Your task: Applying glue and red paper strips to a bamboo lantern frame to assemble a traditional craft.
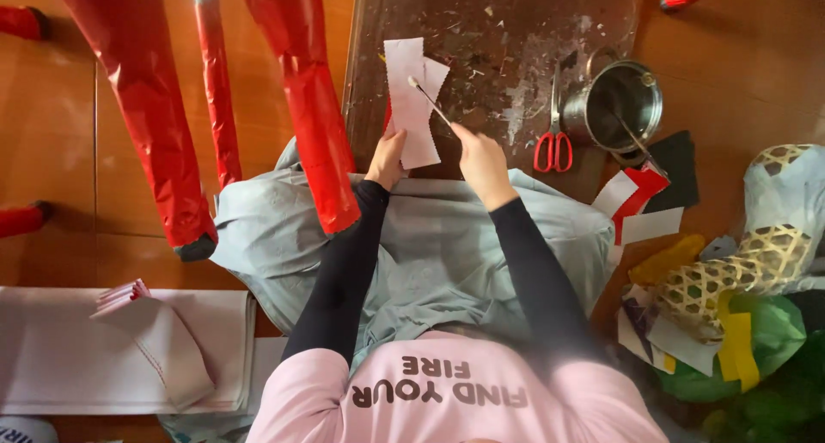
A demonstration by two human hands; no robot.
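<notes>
Wooden floor, glue-crusted desk [516,30] up front. Left hand [387,158] pinches the white paper [412,99] over the desk edge; right hand [481,155] grips a thin brush [430,101] on it. I'd use light strokes and keep the paper taut.

No packages, labels, signs or screens show in this view. The nearest thing to print is the row of dark block lettering [440,393] across the chest of the person's pale pink shirt [550,404], at the bottom middle of the picture and seen upside down. Nothing on the desk [507,30] or the floor around it bears a label or wrapper.
</notes>
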